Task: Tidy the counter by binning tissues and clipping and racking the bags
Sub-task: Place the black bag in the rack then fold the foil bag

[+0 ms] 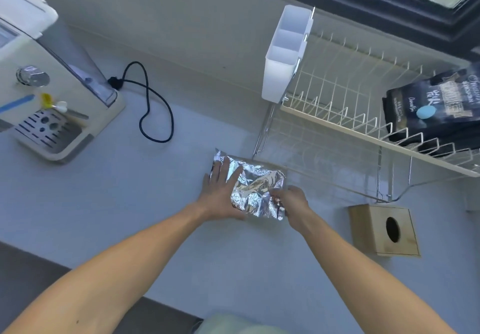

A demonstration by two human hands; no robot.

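Note:
A crinkled silver foil bag (pixel 255 189) lies flat on the white counter (pixel 145 211), just in front of the dish rack (pixel 345 115). My left hand (pixel 220 190) rests palm down on the bag's left part, fingers spread. My right hand (pixel 293 201) pinches the bag's right edge, where a small dark piece shows between the fingers; whether that is a clip I cannot tell. A black bag (pixel 433 107) with a blue dot stands in the rack's right side.
A wooden tissue box (pixel 384 229) sits to the right of my hands. A white cutlery holder (pixel 285 55) hangs on the rack's left end. A water dispenser (pixel 44 94) and its black cable (pixel 150 100) occupy the left.

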